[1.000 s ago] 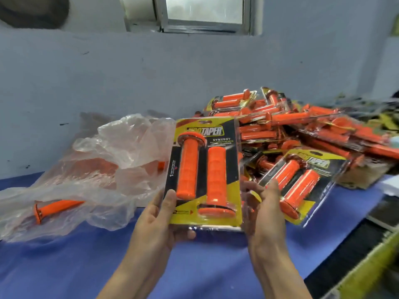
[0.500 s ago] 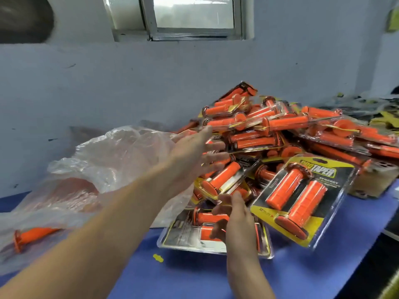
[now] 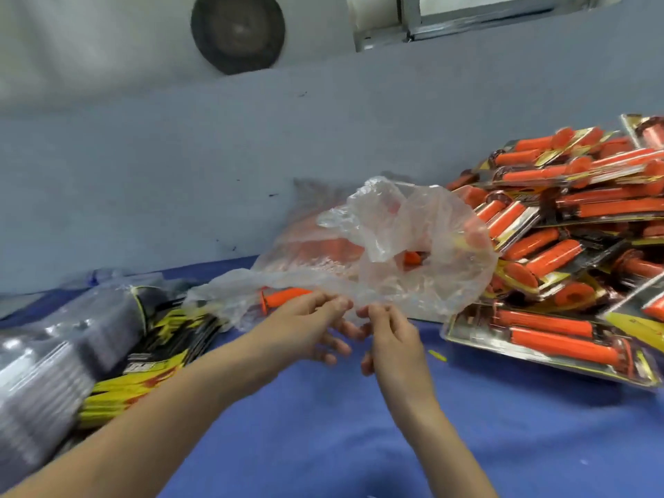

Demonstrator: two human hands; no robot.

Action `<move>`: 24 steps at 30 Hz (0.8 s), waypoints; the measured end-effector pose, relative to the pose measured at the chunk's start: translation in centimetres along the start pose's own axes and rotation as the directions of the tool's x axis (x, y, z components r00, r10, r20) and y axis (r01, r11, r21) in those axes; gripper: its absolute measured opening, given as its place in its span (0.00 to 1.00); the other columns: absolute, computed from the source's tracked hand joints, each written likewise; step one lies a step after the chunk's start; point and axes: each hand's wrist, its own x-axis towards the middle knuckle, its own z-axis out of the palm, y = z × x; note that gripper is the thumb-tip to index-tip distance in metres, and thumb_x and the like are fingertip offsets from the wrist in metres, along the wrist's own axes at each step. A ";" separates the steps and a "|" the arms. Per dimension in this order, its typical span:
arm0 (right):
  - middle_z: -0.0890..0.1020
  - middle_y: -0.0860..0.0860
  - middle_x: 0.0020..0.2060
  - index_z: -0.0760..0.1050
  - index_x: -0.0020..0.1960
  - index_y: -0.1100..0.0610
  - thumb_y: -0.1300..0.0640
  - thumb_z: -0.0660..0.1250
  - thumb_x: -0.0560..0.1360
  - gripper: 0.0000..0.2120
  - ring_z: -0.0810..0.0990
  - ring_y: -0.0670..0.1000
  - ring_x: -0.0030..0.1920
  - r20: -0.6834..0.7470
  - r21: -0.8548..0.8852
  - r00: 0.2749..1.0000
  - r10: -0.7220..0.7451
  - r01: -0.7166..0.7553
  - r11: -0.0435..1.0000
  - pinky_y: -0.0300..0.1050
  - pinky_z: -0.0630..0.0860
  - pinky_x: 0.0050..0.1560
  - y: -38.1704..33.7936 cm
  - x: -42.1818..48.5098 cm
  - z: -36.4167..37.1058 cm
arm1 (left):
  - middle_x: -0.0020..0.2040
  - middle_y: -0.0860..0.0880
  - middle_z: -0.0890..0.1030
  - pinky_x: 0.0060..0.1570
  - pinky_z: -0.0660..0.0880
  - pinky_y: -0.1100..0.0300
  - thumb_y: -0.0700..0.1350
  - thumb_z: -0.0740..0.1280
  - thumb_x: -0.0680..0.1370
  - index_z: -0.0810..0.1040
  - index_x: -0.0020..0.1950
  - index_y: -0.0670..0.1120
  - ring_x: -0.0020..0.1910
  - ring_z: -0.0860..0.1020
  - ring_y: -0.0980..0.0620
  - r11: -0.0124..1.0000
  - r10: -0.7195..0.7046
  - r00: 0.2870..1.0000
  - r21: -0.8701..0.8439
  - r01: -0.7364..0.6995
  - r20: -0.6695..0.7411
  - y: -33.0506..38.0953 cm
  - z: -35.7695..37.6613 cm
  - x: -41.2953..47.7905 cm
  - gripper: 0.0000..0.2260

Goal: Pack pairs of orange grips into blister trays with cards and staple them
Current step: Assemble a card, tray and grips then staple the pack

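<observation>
At bag edge, left hand beside right hand

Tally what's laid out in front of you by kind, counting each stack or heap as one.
clear plastic bag: 1
pile of clear trays: 1
stack of yellow cards: 1
heap of packed blisters: 1
Total: 4

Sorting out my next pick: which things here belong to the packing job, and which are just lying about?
Job:
bag of loose grips, pinched by left hand and right hand
cards
trays
finished packs

Lying about:
yellow scrap
dark disc
window
</observation>
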 end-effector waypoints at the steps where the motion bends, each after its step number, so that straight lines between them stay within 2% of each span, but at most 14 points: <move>1: 0.81 0.44 0.33 0.77 0.43 0.48 0.50 0.57 0.80 0.12 0.74 0.49 0.30 0.043 -0.064 0.999 -0.029 0.032 0.997 0.47 0.73 0.31 0.4 -0.7 1.3 | 0.44 0.46 0.84 0.40 0.77 0.56 0.49 0.61 0.83 0.77 0.58 0.45 0.38 0.81 0.50 0.999 -0.019 1.000 0.047 0.018 0.017 -0.7 -1.5 -1.0 0.10; 3: 0.80 0.48 0.35 0.74 0.43 0.48 0.48 0.56 0.80 0.11 0.75 0.53 0.31 0.125 -0.217 0.988 -0.096 0.121 0.969 0.54 0.74 0.36 1.4 -2.2 3.8 | 0.44 0.49 0.83 0.39 0.77 0.59 0.50 0.61 0.83 0.77 0.58 0.46 0.39 0.82 0.51 0.986 -0.073 0.995 0.154 0.062 0.065 -2.2 -4.7 -3.2 0.11; 6: 0.79 0.48 0.35 0.69 0.44 0.46 0.45 0.55 0.80 0.09 0.77 0.52 0.36 0.254 -0.430 0.959 -0.124 0.227 0.874 0.55 0.73 0.39 3.3 -4.0 6.8 | 0.45 0.53 0.84 0.42 0.78 0.57 0.53 0.61 0.82 0.78 0.56 0.49 0.42 0.83 0.52 0.917 -0.154 0.985 0.383 0.113 0.078 -4.6 -9.6 -6.3 0.10; 8: 0.79 0.47 0.36 0.69 0.46 0.45 0.46 0.55 0.81 0.07 0.77 0.51 0.38 0.321 -0.498 0.939 -0.124 0.279 0.821 0.53 0.74 0.41 3.9 -4.9 8.7 | 0.45 0.54 0.84 0.48 0.79 0.50 0.54 0.61 0.82 0.79 0.53 0.50 0.44 0.83 0.52 0.813 -0.145 0.989 0.567 0.136 -0.029 -5.8 -13.6 -8.2 0.10; 9: 0.79 0.47 0.36 0.68 0.46 0.45 0.46 0.56 0.81 0.07 0.77 0.51 0.39 0.338 -0.515 0.933 -0.123 0.293 0.805 0.52 0.73 0.41 4.1 -5.2 9.2 | 0.44 0.55 0.84 0.50 0.79 0.50 0.54 0.62 0.81 0.79 0.51 0.51 0.45 0.82 0.52 0.743 -0.102 0.988 0.652 0.152 -0.115 -6.2 -15.4 -8.7 0.10; 10: 0.79 0.47 0.35 0.68 0.46 0.45 0.47 0.56 0.81 0.07 0.76 0.52 0.39 0.357 -0.516 0.926 -0.125 0.307 0.800 0.52 0.73 0.41 4.2 -5.5 10.0 | 0.44 0.55 0.84 0.50 0.79 0.52 0.54 0.62 0.81 0.80 0.49 0.52 0.44 0.82 0.53 0.669 -0.031 0.975 0.721 0.184 -0.220 -6.4 -17.5 -9.5 0.09; 12: 0.78 0.48 0.35 0.68 0.47 0.45 0.47 0.55 0.81 0.06 0.76 0.52 0.38 0.393 -0.507 0.911 -0.124 0.328 0.797 0.52 0.73 0.41 4.1 -5.9 11.7 | 0.47 0.54 0.83 0.49 0.77 0.55 0.52 0.62 0.81 0.79 0.49 0.53 0.45 0.80 0.55 0.526 0.135 0.903 0.802 0.283 -0.407 -6.9 -21.8 -11.3 0.08; 14: 0.79 0.47 0.37 0.68 0.48 0.44 0.47 0.54 0.82 0.06 0.75 0.51 0.38 0.434 -0.511 0.891 -0.135 0.367 0.777 0.51 0.73 0.41 3.7 -6.3 13.0 | 0.52 0.49 0.82 0.50 0.76 0.54 0.51 0.60 0.81 0.79 0.54 0.50 0.49 0.79 0.50 0.383 0.234 0.812 0.819 0.428 -0.534 -7.8 -25.6 -12.5 0.10; 15: 0.79 0.46 0.38 0.68 0.49 0.44 0.46 0.54 0.82 0.06 0.75 0.51 0.39 0.454 -0.517 0.879 -0.146 0.393 0.761 0.51 0.74 0.41 3.6 -6.5 13.6 | 0.57 0.46 0.81 0.52 0.75 0.52 0.51 0.59 0.82 0.77 0.58 0.49 0.53 0.78 0.46 0.311 0.225 0.776 0.798 0.516 -0.589 -8.5 -27.5 -13.0 0.12; 17: 0.79 0.45 0.39 0.67 0.50 0.44 0.46 0.53 0.82 0.06 0.76 0.52 0.41 0.488 -0.532 0.858 -0.160 0.438 0.724 0.51 0.74 0.41 3.4 -6.7 14.4 | 0.66 0.41 0.74 0.59 0.71 0.49 0.53 0.56 0.82 0.71 0.68 0.48 0.63 0.73 0.41 0.223 0.101 0.715 0.716 0.661 -0.692 -9.9 -30.3 -13.9 0.17; 20: 0.80 0.45 0.41 0.66 0.52 0.43 0.46 0.52 0.82 0.06 0.77 0.54 0.43 0.523 -0.564 0.839 -0.152 0.474 0.677 0.52 0.76 0.43 3.4 -6.9 14.7 | 0.70 0.37 0.69 0.65 0.66 0.48 0.54 0.54 0.82 0.64 0.74 0.45 0.68 0.67 0.37 0.234 -0.065 0.670 0.641 0.731 -0.740 -12.0 -32.3 -14.5 0.22; 24: 0.80 0.44 0.42 0.66 0.52 0.43 0.45 0.51 0.83 0.06 0.77 0.53 0.42 0.532 -0.581 0.835 -0.142 0.482 0.656 0.52 0.76 0.44 3.4 -6.7 14.6 | 0.64 0.38 0.75 0.59 0.69 0.51 0.52 0.55 0.83 0.71 0.67 0.43 0.61 0.72 0.39 0.224 0.022 0.687 0.673 0.704 -0.726 -13.4 -32.8 -15.0 0.18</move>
